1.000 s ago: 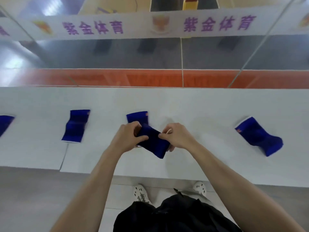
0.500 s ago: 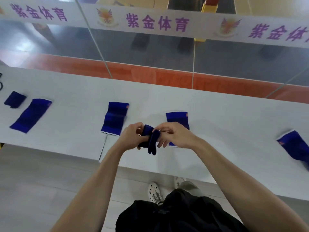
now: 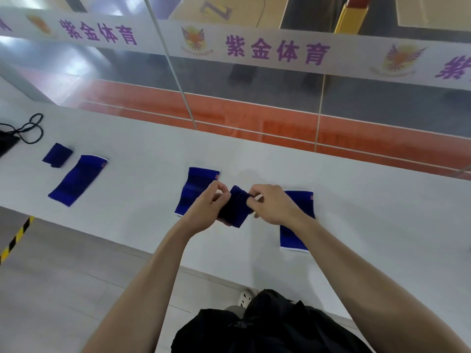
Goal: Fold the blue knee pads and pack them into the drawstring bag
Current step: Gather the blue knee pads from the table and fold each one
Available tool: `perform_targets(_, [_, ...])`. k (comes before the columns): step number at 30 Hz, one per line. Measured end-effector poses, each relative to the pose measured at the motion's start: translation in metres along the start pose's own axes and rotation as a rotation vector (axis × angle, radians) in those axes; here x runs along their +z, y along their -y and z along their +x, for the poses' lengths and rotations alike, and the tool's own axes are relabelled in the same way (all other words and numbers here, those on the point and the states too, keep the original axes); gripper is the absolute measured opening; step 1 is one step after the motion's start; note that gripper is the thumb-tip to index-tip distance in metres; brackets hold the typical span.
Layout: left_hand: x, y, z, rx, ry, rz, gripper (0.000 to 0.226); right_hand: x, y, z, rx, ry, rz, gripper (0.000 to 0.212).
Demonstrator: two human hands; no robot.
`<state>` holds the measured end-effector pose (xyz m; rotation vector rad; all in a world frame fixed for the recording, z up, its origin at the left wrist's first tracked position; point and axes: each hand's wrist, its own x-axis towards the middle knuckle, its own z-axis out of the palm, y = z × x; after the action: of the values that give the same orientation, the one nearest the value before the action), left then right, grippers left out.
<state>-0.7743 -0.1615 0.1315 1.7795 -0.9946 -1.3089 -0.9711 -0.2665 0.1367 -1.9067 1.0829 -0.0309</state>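
- The long white counter is stretching across the whole view, with a glass wall standing behind it.
- A white banner with purple writing is running along the glass.
- The person is standing at the counter's near edge, and both bare arms are reaching out over it.
- The left hand is holding the left side of a folded knee pad, with its fingers curled and pinching the pad's top edge.
- The right hand is holding the right side of the same pad, and its fingers are pinching the top corner.
- The folded knee pad is sitting between the two hands, lifted just above the counter.
- A flat knee pad is lying on the counter behind the left hand, partly hidden by it.
- Another flat knee pad is lying under the right wrist.
- A third flat knee pad is lying well off to the left.
- A small folded pad is resting just beside that one, nearer the far left end.
- The black drawstring bag is peeking in at the far left edge, with its black cord looping on the counter.
- A yellow and black striped strip is showing on the floor at the left.
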Motion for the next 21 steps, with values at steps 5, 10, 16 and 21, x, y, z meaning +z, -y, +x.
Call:
perform_targets(5, [-0.010, 0.003, 0.007, 0.017, -0.026, 0.255, 0.041, 0.011, 0.003, 0.026, -0.073, -0.062, 0.074, 0.014])
perform_targets(10, [-0.026, 0.013, 0.016, 0.016, -0.043, 0.315, 0.036, 0.023, 0.014, 0.042, -0.119, -0.078, 0.148, 0.014])
perform_targets(16, [-0.070, 0.025, 0.035, 0.048, 0.025, 0.276, 0.044, 0.050, 0.048, 0.075, -0.019, -0.219, 0.279, 0.021])
perform_targets(21, [-0.153, 0.050, 0.059, 0.106, 0.105, 0.396, 0.040, 0.092, 0.099, 0.128, 0.094, -0.060, 0.305, 0.025])
